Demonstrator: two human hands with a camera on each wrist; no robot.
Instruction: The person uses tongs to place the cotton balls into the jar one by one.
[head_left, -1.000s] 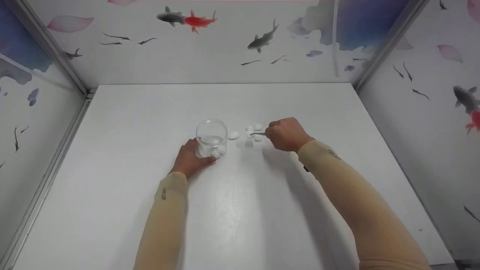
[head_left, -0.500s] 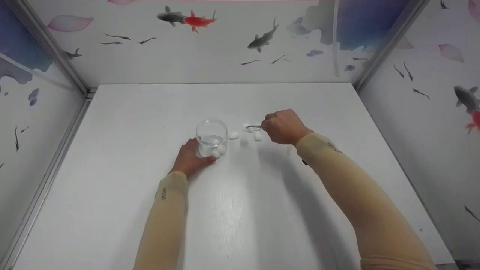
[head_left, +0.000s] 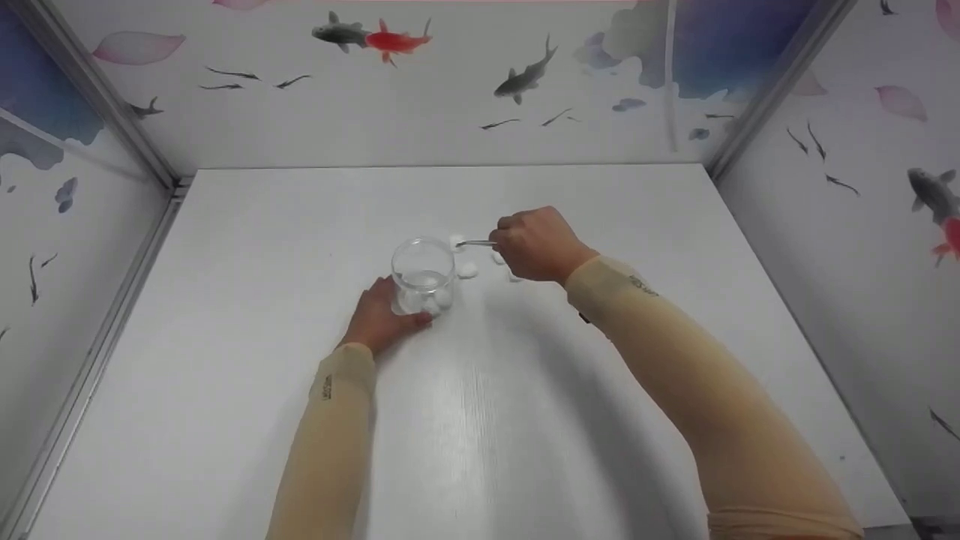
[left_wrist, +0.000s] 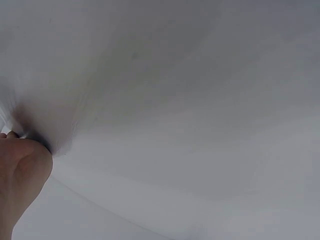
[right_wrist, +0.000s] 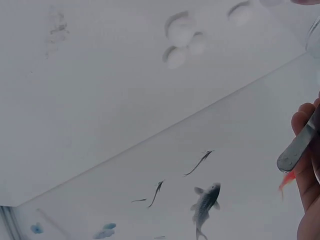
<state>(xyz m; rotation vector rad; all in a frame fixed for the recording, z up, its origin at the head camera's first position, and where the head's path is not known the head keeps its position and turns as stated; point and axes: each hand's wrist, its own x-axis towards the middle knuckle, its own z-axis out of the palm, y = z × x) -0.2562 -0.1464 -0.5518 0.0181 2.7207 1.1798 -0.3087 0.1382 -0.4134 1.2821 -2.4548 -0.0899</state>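
My left hand [head_left: 380, 319] curls round the lower side of a clear glass jar [head_left: 424, 251], its thumb at the front. White cotton balls [head_left: 433, 304] lie in the jar's bottom. In the left wrist view only part of the hand [left_wrist: 22, 175] shows. My right hand [head_left: 538, 244] grips metal tweezers [head_left: 476, 243] just right of the jar, raised over the table. A cotton ball [head_left: 457, 241] is at the tweezers' tips. In the right wrist view, the tweezers' rounded end [right_wrist: 295, 152] sticks out of the fist.
One cotton ball [head_left: 467, 270] lies beside the jar on the white table [head_left: 465, 420]. Several more cotton balls [right_wrist: 180, 32] lie below the right hand, partly hidden in the head view. Printed panels [head_left: 450, 97] stand round the table's back and sides.
My right hand has moved left and away from me, bringing the tweezers with a cotton ball from the group towards the jar. The left hand and jar have stayed in place.
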